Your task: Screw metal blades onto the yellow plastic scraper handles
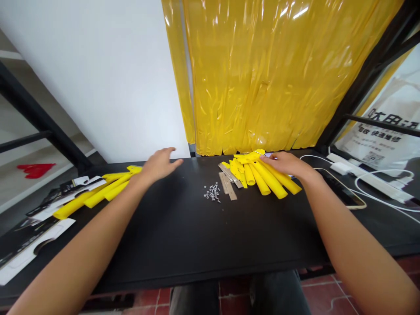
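Note:
My left hand (160, 165) is open over the left part of the black table, thumb and fingers apart and nothing in it. Behind its wrist and forearm lie several yellow tube-like plastic handles (108, 188). My right hand (282, 163) is at the far end of another pile of yellow handles (267, 177), thumb stretched out over them; its other fingers are partly hidden, and no grip shows. Beside that pile lie flat metal strips with holes (228, 186). Small screws and nuts (213, 192) are scattered left of the strips.
Black-and-white printed cardboard pieces (39, 245) lie at the table's left. On the right are a phone (341, 190), a white power strip (370, 175) and loose white cables. A yellow plastic curtain (262, 78) and white panel (98, 78) stand behind the table (197, 245).

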A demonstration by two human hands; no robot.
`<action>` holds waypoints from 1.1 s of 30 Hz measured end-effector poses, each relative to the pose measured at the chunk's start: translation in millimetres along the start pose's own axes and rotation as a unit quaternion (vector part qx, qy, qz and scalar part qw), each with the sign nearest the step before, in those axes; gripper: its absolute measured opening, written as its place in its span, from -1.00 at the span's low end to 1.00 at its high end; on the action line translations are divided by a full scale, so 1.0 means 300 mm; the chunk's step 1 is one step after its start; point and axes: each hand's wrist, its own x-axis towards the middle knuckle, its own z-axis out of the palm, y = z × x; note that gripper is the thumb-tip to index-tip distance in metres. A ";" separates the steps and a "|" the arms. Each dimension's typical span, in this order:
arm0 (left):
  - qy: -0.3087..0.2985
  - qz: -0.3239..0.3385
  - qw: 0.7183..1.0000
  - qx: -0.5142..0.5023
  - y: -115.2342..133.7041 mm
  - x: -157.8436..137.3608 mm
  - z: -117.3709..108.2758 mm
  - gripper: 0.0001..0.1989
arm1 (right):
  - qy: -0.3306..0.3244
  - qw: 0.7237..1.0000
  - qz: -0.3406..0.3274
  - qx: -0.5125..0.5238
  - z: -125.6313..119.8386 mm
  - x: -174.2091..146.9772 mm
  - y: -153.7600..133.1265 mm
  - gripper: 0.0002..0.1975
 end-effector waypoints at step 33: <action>-0.173 -0.094 0.820 -0.538 0.190 -0.206 -0.079 -0.75 | 0.123 0.915 -0.357 0.141 0.124 -0.291 -0.433 -0.74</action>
